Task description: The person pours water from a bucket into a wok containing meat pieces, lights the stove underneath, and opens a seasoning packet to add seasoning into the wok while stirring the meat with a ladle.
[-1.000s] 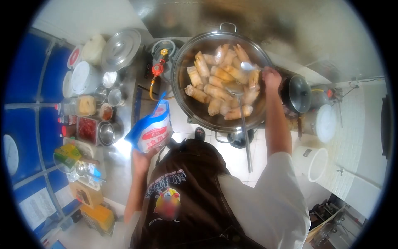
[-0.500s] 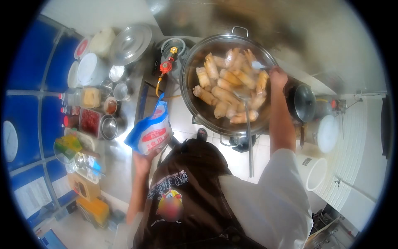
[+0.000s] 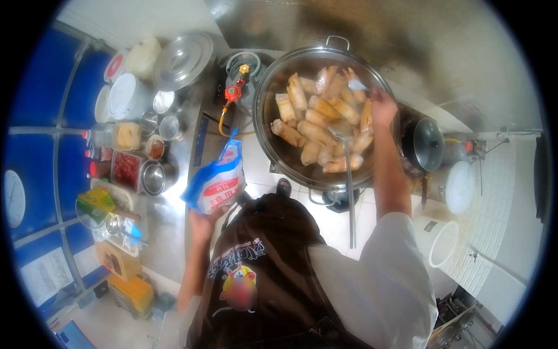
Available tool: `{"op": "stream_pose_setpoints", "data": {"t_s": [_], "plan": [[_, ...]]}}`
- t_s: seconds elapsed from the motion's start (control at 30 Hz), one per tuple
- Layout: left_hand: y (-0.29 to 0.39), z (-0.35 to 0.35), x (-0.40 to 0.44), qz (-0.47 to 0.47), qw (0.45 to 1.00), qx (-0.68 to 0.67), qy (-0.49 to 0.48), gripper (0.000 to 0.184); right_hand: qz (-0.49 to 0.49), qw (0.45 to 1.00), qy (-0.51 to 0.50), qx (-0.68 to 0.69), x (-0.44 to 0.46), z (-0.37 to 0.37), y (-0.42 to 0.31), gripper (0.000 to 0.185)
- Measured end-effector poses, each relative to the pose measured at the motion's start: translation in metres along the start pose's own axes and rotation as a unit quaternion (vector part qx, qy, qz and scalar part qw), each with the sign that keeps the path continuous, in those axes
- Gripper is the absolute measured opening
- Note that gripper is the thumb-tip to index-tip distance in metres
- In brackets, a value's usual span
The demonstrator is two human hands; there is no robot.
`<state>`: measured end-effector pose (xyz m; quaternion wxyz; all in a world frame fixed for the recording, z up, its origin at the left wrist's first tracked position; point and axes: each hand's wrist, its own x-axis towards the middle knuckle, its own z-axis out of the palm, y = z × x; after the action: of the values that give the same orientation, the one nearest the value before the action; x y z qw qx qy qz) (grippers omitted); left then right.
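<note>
My left hand (image 3: 204, 220) is closed around the bottom of a blue and white plastic bag (image 3: 218, 185) with red print; its contents do not show. Over the right side of a wide steel pot (image 3: 263, 139), my right hand (image 3: 383, 106) grips a small white spoon (image 3: 357, 85), its bowl pointing left above the food. I cannot tell whether anything is in the spoon. Thick tan pieces that look like pig's trotters (image 3: 317, 132) fill the pot. A long-handled metal ladle (image 3: 349, 180) leans in it, its handle crossing the near rim.
Left of me, a steel counter (image 3: 163, 232) carries bowls, a tray of red food (image 3: 126, 171), tubs and a large metal lid (image 3: 183, 60). A gas cylinder (image 3: 247, 67) with a red regulator stands left of the pot. On the right are a dark wok (image 3: 429, 144) and a white bucket (image 3: 437, 243).
My right hand has moved slightly up and left with the spoon, which is now tilted more. The bag in my left hand has shifted a little to the right.
</note>
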<state>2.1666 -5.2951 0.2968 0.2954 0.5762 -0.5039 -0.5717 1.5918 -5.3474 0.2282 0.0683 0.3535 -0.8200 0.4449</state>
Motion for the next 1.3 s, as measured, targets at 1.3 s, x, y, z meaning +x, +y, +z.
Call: {"op": "stream_pose_setpoints", "data": {"t_s": [1.3], "plan": [[-0.098, -0.085, -0.028, 0.017, 0.976, -0.081, 0.202, 0.052, 0.344, 0.723, -0.355, 0.483, -0.207, 0.184, -0.319, 0.02]]}}
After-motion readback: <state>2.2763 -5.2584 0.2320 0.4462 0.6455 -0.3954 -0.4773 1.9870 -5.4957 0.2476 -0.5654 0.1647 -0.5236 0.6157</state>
